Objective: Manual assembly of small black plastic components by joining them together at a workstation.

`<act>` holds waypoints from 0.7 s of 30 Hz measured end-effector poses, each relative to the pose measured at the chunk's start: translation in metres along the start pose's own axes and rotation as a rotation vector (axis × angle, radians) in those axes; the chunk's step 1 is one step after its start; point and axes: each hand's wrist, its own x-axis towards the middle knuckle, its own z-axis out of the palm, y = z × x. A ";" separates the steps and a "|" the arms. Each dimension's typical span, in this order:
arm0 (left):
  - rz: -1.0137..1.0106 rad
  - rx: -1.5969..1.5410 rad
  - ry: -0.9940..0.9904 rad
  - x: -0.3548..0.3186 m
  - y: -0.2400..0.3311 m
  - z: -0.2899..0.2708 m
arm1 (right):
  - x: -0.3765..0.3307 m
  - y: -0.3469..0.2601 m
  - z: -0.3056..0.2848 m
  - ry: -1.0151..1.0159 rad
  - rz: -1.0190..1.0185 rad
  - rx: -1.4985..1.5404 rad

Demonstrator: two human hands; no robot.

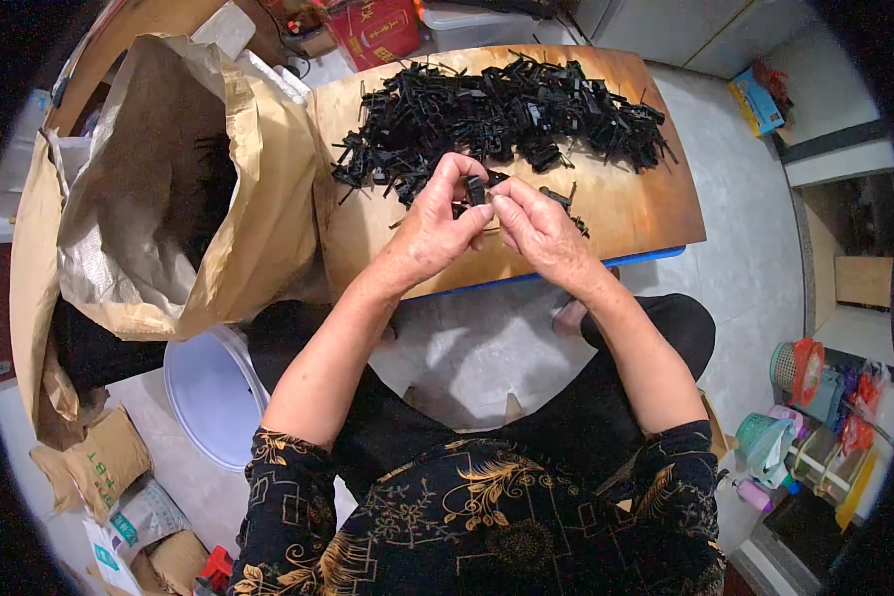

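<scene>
Over the near edge of the wooden board (353, 233), my left hand (432, 223) grips a small black plastic part (476, 190) between thumb and curled fingers. My right hand (541, 228) is close beside it, thumb and fingers pinched together at the part's right side. What lies in that pinch is too small to make out. Just beyond both hands spreads a large heap of black plastic parts (467, 114), many with thin sticks. A few loose black pieces (566, 204) lie near my right hand, partly hidden behind it.
A big open paper sack (268, 189) with a pale woven lining stands left of the board, dark inside. Below it is a white round tub (214, 397). A red box (372, 30) sits beyond the board. Baskets and bags (765, 442) crowd the right side.
</scene>
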 end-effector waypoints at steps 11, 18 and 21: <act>0.203 0.337 0.065 0.010 -0.019 0.004 | 0.006 0.008 0.005 0.081 -0.079 -0.217; 0.178 0.356 0.269 0.009 -0.024 0.009 | 0.014 0.012 0.014 0.152 -0.091 -0.210; 0.255 0.501 0.261 0.008 -0.014 0.010 | 0.012 0.013 0.011 0.169 -0.127 -0.237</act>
